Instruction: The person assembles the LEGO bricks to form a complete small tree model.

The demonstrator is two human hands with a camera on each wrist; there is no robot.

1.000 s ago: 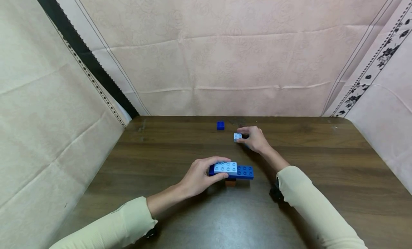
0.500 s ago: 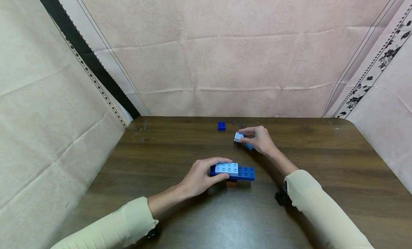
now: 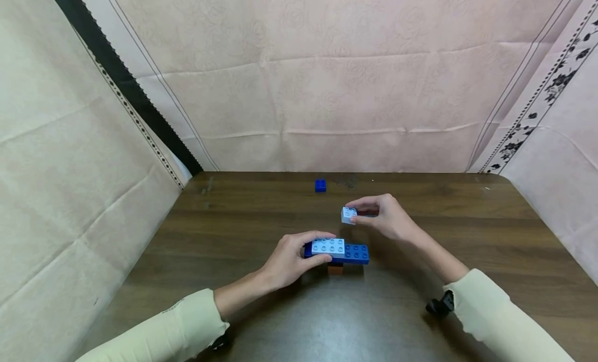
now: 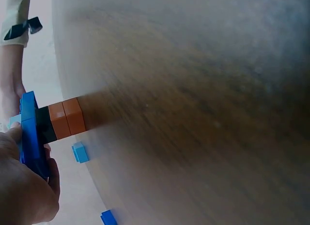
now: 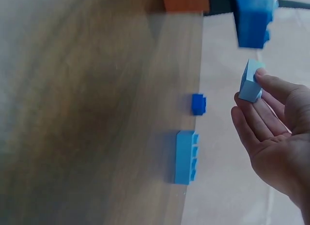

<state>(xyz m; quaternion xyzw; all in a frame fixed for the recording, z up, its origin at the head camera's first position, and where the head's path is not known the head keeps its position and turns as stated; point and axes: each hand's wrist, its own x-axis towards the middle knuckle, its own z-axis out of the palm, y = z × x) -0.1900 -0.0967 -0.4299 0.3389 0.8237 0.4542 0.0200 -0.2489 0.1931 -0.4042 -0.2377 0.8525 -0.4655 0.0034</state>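
My left hand grips a stack of toy building bricks between thumb and fingers. Topping it is a light blue brick on a longer dark blue layer. Below that, the left wrist view shows a black brick and two orange bricks standing on the table. Behind the stack, my right hand pinches a small light blue brick by thumb and fingertips. In the right wrist view this pale brick is off the table, apart from the stack.
A small dark blue brick sits near the far edge of the wooden table. A long light blue brick lies on the table, mostly hidden by the right hand in the head view. Pale cloth hangs behind the table.
My right hand has lifted the small light blue brick and brought it nearer, toward the stack. The left hand and the stack have hardly moved.
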